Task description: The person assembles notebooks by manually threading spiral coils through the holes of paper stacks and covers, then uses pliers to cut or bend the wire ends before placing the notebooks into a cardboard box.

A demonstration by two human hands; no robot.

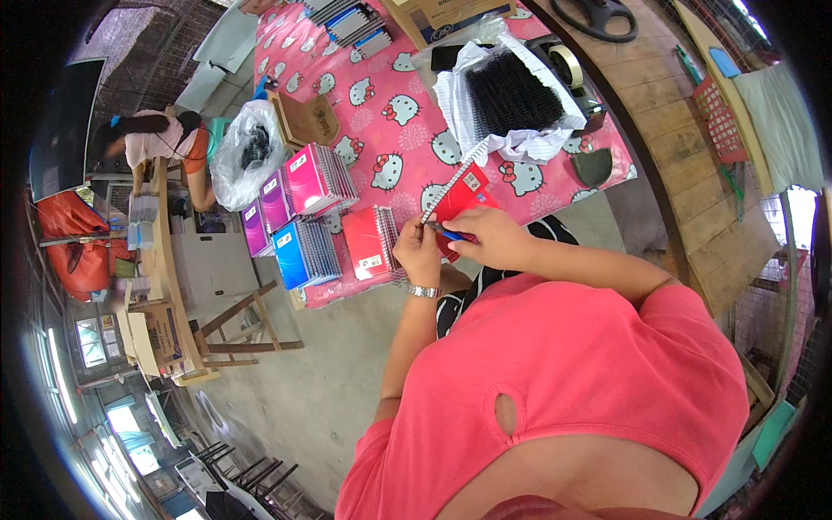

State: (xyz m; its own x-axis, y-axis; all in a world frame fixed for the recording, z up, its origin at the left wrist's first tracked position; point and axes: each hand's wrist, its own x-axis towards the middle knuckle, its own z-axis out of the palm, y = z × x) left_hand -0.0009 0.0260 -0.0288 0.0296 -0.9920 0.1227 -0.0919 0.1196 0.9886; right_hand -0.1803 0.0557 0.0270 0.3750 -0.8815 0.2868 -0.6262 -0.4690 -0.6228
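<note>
A red spiral notebook lies tilted at the near edge of the table, its wire coil running along its left side. My left hand, with a metal watch at the wrist, is closed in a pinch at the lower end of that coil. My right hand grips a small blue-handled tool, which looks like pliers. The tool's tip is at the same coil end, close to my left fingers; whether it touches the wire is hard to make out. Left of my hands stands a stack of red spiral notebooks.
Blue notebooks and magenta and purple ones stand in stacks at the left. Black coils lie on white paper farther back. A tape roll, a cardboard box and a plastic bag surround them. Another person sits far left.
</note>
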